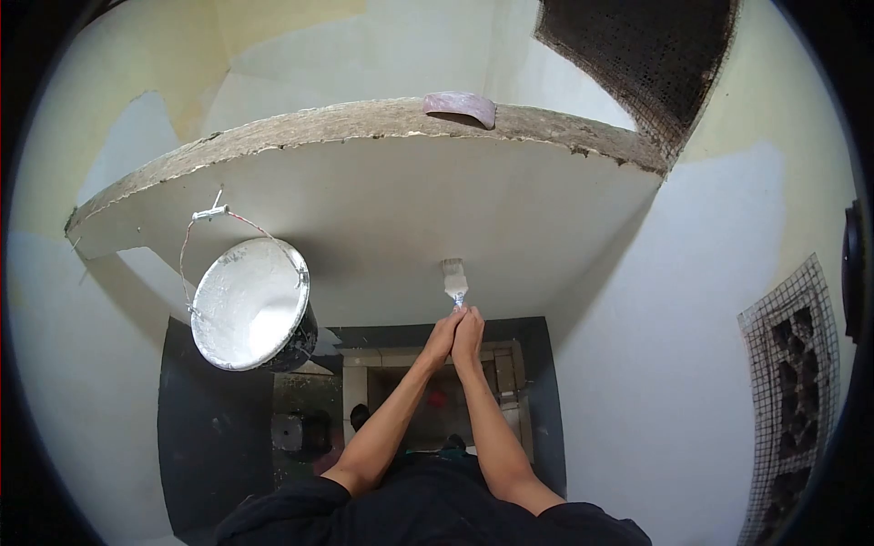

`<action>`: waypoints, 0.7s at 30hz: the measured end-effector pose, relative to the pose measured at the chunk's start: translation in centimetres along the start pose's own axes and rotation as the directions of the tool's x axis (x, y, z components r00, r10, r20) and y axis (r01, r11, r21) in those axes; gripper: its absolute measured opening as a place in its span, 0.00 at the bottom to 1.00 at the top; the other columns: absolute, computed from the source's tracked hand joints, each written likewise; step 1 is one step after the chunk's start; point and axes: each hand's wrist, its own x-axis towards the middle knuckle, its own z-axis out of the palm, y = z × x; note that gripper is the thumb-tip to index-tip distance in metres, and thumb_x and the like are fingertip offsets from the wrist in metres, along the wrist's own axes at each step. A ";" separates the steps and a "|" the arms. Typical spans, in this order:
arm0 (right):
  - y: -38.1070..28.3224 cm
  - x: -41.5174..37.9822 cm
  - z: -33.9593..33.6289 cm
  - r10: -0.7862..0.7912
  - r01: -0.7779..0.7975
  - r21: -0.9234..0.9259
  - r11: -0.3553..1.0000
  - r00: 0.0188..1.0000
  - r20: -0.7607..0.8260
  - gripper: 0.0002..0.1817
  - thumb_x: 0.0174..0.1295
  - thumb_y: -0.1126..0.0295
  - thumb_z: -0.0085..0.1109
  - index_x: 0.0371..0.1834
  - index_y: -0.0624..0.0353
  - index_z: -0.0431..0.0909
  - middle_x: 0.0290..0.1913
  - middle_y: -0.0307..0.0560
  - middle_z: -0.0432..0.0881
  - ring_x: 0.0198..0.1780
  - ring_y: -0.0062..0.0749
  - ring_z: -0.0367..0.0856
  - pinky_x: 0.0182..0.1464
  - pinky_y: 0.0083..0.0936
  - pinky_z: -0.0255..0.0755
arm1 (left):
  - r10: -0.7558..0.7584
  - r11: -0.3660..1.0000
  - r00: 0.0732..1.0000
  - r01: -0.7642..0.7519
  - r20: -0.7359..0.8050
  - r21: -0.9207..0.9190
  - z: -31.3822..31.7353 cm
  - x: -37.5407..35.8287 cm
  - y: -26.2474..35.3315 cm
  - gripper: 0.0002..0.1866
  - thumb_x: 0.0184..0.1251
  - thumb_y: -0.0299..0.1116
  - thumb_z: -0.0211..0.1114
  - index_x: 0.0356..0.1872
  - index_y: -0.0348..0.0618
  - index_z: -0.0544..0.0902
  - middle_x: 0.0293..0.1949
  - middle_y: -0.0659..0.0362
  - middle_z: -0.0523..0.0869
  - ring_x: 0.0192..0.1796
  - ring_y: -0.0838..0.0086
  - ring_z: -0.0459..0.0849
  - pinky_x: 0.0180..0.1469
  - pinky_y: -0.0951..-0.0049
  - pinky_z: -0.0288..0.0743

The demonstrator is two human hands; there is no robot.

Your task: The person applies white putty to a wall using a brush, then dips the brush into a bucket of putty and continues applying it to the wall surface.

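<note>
Both of my hands are closed together around the handle of a paintbrush (454, 278). My left hand (442, 337) and my right hand (468, 335) sit side by side, arms stretched forward. The brush's pale bristles point up and away from me against the whitish wall (391, 218); whether they press on it is hard to tell. To the left, a dark bucket (297, 344) coated inside with white paint (246, 305) hangs by its wire handle (211, 212) from a nail or peg in the wall.
A rough ledge (300, 126) tops the wall, with a curved pinkish piece (460, 106) lying on it. Mesh-framed vent blocks (792, 391) are at right, and a dark mesh-edged opening (646, 55) is above. Below are a dark-painted band (214, 428) and a tiled edge (355, 387).
</note>
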 end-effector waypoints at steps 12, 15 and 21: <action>-20.8 0.1 -6.4 -0.544 0.535 -0.115 0.837 0.836 -0.067 0.11 0.74 0.71 0.50 0.38 0.69 0.75 0.31 0.52 0.72 0.32 0.42 0.74 0.34 0.38 0.68 | 0.344 0.920 0.932 -0.358 0.112 0.156 4.4 -1.8 14.9 0.22 0.78 0.51 0.56 0.44 0.37 0.78 0.38 0.65 0.79 0.42 0.82 0.74 0.45 0.78 0.70; -22.5 -0.7 -7.2 -0.656 0.645 -0.117 0.755 0.741 -0.143 0.12 0.75 0.69 0.50 0.39 0.69 0.76 0.32 0.52 0.73 0.31 0.41 0.74 0.32 0.37 0.68 | 0.415 0.882 0.900 -0.434 0.133 0.187 5.4 -3.0 16.9 0.23 0.78 0.51 0.56 0.46 0.36 0.78 0.39 0.64 0.79 0.44 0.82 0.75 0.47 0.78 0.70; -17.7 -0.4 -4.7 -0.578 0.574 -0.072 0.815 0.803 -0.141 0.14 0.75 0.66 0.51 0.40 0.70 0.75 0.32 0.52 0.74 0.32 0.41 0.74 0.34 0.37 0.68 | 0.351 0.913 0.933 -0.359 0.075 0.191 3.8 -2.3 13.3 0.24 0.78 0.51 0.55 0.45 0.33 0.79 0.37 0.61 0.79 0.43 0.79 0.74 0.49 0.75 0.70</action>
